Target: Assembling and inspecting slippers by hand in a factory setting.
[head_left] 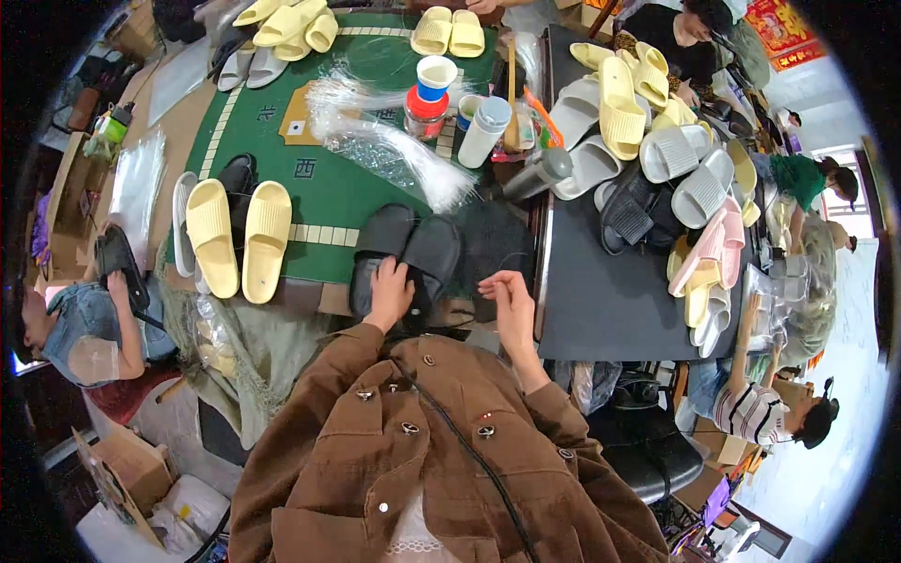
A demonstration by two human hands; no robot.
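A pair of black slippers (pixel 434 251) lies at the near edge of the green table mat. My left hand (pixel 390 293) rests with bent fingers on the left slipper, gripping its inner edge near the heel end. Right of the pair, my right hand (pixel 511 298) is raised over the table edge, thumb and fingers pinched together. Anything between those fingertips is too small to make out. Beyond the slippers lies a large bundle of clear thin plastic strands (pixel 413 155).
Yellow slippers (pixel 266 242) stand on the left of the mat. A red-lidded jar (pixel 425 114) with stacked cups, a white bottle (pixel 484 131) and a grey flask (pixel 538 174) stand ahead. Piled slippers (pixel 676 155) cover the dark right-hand table's far part. Several other people sit around.
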